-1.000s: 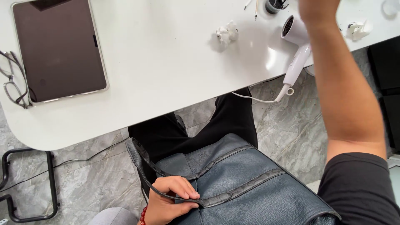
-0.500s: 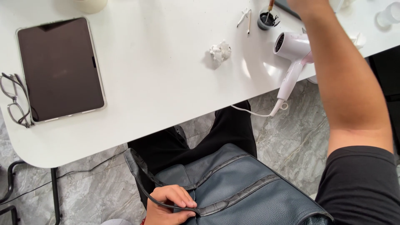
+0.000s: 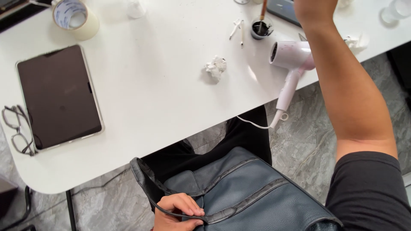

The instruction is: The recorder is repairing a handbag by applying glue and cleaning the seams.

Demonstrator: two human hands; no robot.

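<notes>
A dark blue-grey leather bag (image 3: 257, 192) rests on my lap below the table edge. My left hand (image 3: 177, 210) is closed on the bag's thin dark strap at its open top edge. My right arm stretches across the white table (image 3: 162, 85). My right hand (image 3: 316, 9) is at the frame's top edge, beside a dark flat device (image 3: 283, 7); its fingers are cut off, so I cannot see whether it holds anything. A white hair dryer (image 3: 290, 57) lies just left of that forearm, its handle overhanging the table edge.
On the left lie a dark tablet (image 3: 58, 96) and a pair of glasses (image 3: 17, 130). A tape roll (image 3: 75, 17) stands at the back left. A crumpled white wad (image 3: 216, 66) and a small black cup with a brush (image 3: 261, 28) sit mid-table. Grey stone floor lies below.
The view has tilted toward the far side of the table, bringing the tape roll and cup into sight. My left hand stays on the bag strap; my right arm stays stretched out.
</notes>
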